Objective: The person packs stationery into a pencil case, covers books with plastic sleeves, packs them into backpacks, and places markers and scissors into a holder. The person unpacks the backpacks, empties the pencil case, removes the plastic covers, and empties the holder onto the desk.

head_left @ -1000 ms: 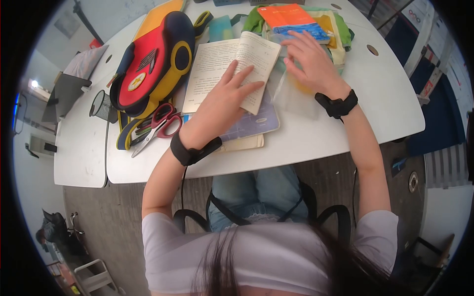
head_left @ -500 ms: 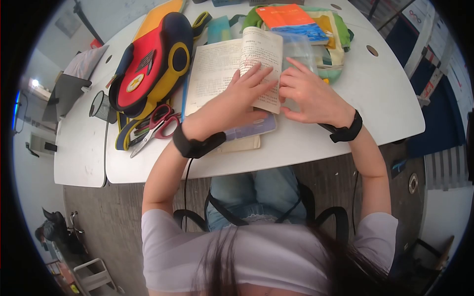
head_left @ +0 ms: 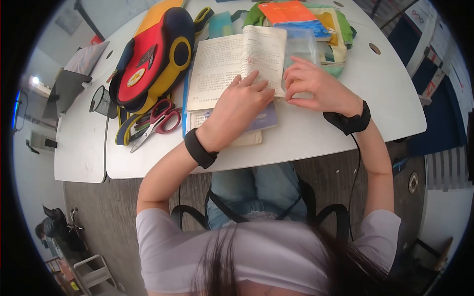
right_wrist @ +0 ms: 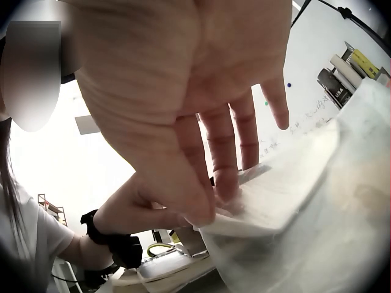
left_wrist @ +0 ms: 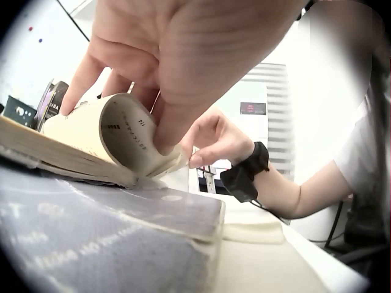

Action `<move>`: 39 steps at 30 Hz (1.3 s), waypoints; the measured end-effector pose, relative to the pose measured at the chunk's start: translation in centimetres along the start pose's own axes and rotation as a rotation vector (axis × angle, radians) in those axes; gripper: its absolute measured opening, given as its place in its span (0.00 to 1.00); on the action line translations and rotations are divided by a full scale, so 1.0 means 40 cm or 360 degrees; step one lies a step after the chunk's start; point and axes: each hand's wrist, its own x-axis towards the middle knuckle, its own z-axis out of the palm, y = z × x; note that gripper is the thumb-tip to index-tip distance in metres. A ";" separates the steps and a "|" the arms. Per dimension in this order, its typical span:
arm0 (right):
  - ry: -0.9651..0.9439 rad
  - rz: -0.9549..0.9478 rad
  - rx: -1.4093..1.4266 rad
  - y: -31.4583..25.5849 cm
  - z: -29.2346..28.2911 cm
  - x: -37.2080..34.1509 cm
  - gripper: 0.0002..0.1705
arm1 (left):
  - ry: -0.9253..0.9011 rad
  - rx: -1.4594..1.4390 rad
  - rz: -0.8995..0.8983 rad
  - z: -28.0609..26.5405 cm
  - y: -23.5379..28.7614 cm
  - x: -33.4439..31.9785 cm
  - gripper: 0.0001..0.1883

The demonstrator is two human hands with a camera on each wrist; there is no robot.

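An open book lies on a purple book, its right-hand pages bowed upward. The left hand rests on the lower part of those pages with fingers extended; in the left wrist view its thumb touches the curled page. At the lower right corner, the right hand pinches the page edge between thumb and fingers, also visible in the right wrist view, where the pages meet the fingertips. A clear plastic cover lies beside the book, behind the right hand.
A red and blue bag stands to the left, with red-handled scissors and a mesh pen holder near it. An orange and blue book lies on a green and cream bag at the back right.
The right hand has come down and left from near the orange book to the open book's corner and pinched it. The left hand has shifted slightly down, with its fingers closer together.
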 end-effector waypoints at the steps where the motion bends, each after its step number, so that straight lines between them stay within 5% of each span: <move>1: -0.0001 -0.0003 0.0003 0.005 0.002 0.001 0.05 | -0.0002 0.0000 -0.0004 0.002 0.008 0.001 0.11; 10: 0.0216 0.0041 0.0366 0.001 0.004 0.017 0.06 | 0.0053 0.0015 -0.0085 0.034 0.025 0.019 0.12; 13: 0.0587 0.0458 0.0274 0.028 -0.015 -0.014 0.11 | 0.0091 -0.0075 0.0001 0.037 0.021 0.010 0.14; 15: 0.0839 0.0983 0.0793 0.089 -0.022 -0.057 0.24 | 0.0039 -0.0027 0.0030 0.037 0.024 0.007 0.16; 18: 0.0893 0.1369 0.0997 0.119 -0.010 -0.111 0.35 | -0.0016 0.0021 0.0033 0.039 0.022 0.008 0.19; 22: 0.1014 0.1339 0.1226 0.125 0.002 -0.124 0.40 | 0.0130 -0.0125 -0.0090 0.052 0.009 0.017 0.26; 25: 0.1040 0.1445 0.1331 0.111 -0.001 -0.094 0.34 | 0.0300 -0.0337 -0.0213 0.034 -0.001 0.020 0.32; 27: 0.0902 0.1408 0.1695 0.100 -0.007 -0.073 0.27 | 0.0111 -0.0770 -0.0462 0.008 -0.010 0.017 0.34; 33: 0.0591 0.1377 0.2378 0.148 0.022 -0.034 0.25 | 0.0142 -0.1508 -0.0549 0.040 -0.136 -0.003 0.30; 39: 0.0619 0.1326 0.2542 0.145 0.040 -0.005 0.24 | 0.0065 -0.1811 -0.0716 0.046 -0.155 -0.001 0.29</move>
